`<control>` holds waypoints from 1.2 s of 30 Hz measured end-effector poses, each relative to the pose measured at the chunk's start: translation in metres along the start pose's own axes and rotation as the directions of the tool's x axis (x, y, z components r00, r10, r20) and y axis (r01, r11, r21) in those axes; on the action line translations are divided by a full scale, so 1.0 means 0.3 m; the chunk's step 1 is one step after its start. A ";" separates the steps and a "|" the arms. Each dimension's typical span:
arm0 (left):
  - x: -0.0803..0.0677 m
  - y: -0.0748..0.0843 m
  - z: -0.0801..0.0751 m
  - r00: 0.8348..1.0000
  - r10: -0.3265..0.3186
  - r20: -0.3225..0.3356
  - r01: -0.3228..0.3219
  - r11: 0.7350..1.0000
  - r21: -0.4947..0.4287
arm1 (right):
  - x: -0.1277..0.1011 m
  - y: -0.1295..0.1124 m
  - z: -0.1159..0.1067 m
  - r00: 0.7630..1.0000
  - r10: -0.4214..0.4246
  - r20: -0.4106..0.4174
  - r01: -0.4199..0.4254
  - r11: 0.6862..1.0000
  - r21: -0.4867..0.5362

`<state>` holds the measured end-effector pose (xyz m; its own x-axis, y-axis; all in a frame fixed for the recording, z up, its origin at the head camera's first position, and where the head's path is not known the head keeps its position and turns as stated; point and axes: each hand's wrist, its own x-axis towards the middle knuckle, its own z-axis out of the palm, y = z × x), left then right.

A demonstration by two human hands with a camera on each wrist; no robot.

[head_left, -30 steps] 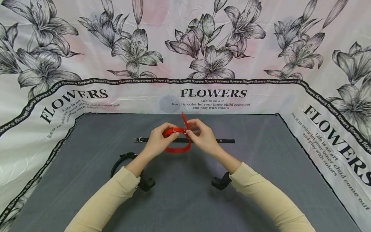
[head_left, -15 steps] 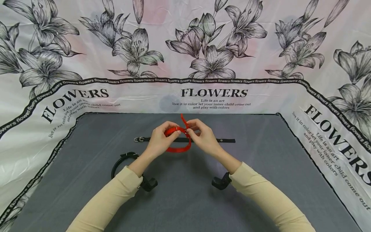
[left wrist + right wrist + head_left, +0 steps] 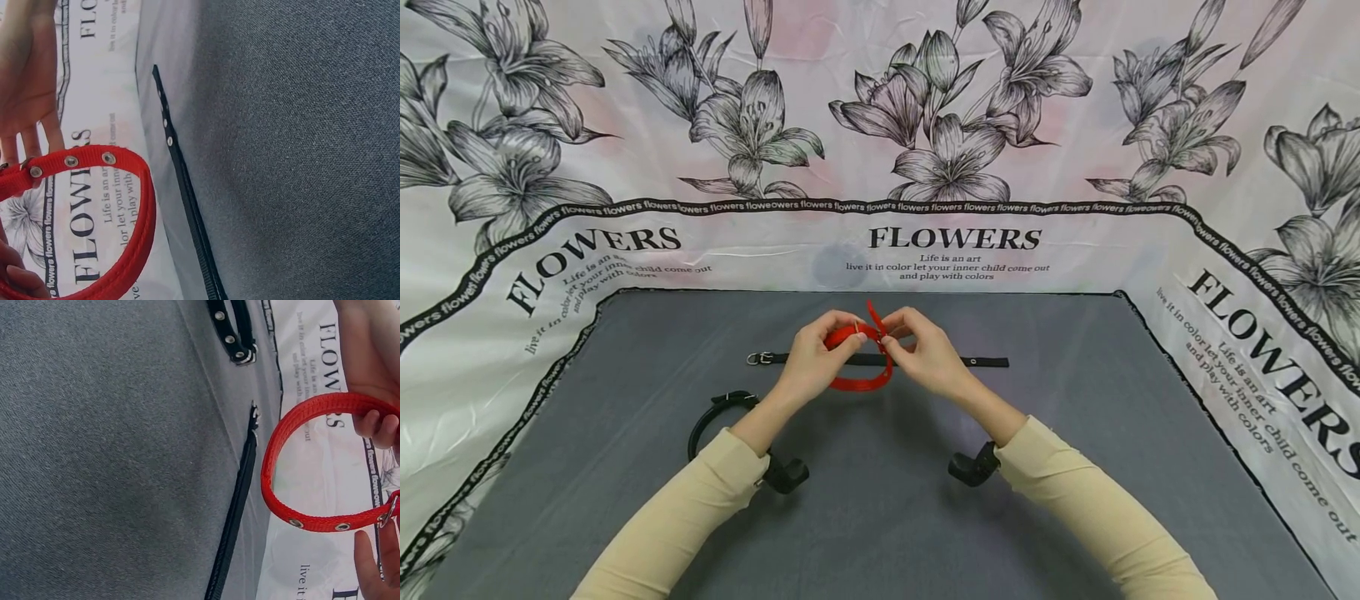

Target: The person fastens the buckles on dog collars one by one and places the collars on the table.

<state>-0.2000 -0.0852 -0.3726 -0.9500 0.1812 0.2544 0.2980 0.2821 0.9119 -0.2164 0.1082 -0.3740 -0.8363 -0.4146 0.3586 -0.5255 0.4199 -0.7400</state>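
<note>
A red collar point(image 3: 861, 384) with metal eyelets is bent into a loop between my hands, held above the table. My left hand point(image 3: 815, 354) pinches its far side on the left. At the buckle point(image 3: 389, 510), my right hand point(image 3: 928, 354) pinches the strap with thumb and fingers. The strap's free end point(image 3: 874, 313) sticks up between both hands. Whether the buckle prong sits in an eyelet is too small to tell. Beneath the hands a straight black collar point(image 3: 988, 362) lies across the table, its middle partly hidden.
A second black collar point(image 3: 700, 425), buckled into a ring, lies by my left forearm, which partly covers it. Dark grey cloth point(image 3: 880, 533) covers the table. A white flower-printed sheet point(image 3: 955, 258) rises behind and along the sides. Black camera mounts point(image 3: 973, 467) hang at both wrists.
The red collar's free end has dropped slightly between the hands. My left hand has shifted a little to the right; the right hand stays almost still.
</note>
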 end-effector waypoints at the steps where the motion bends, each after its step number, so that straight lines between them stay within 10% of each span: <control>1: 0.000 0.000 0.000 1.000 -0.005 -0.003 0.005 1.000 0.003 | 0.000 -0.002 0.000 1.000 0.006 -0.003 -0.006 1.000 0.004; 10: 0.003 -0.004 0.009 0.999 -0.031 -0.027 0.032 0.999 0.009 | -0.029 -0.097 -0.024 1.000 0.006 -0.027 -0.005 0.998 0.056; 20: -0.003 -0.012 0.022 0.998 -0.064 -0.007 0.064 0.996 0.063 | -0.004 -0.024 -0.021 0.992 -0.044 -0.115 0.048 0.998 0.031; 27: -0.007 -0.023 0.031 0.999 -0.053 0.003 0.053 0.995 0.079 | -0.016 -0.154 -0.042 0.995 -0.037 -0.093 0.039 0.999 0.026; 36: -0.008 -0.012 0.035 0.998 -0.058 0.007 0.057 0.996 0.073 | 0.009 -0.037 -0.017 0.995 -0.041 -0.087 0.043 0.999 0.023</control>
<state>-0.1978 -0.0769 -0.3798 -0.9649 0.1711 0.1993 0.2495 0.3603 0.8988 -0.2136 0.1067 -0.3619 -0.8244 -0.3597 0.4370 -0.5575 0.3825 -0.7368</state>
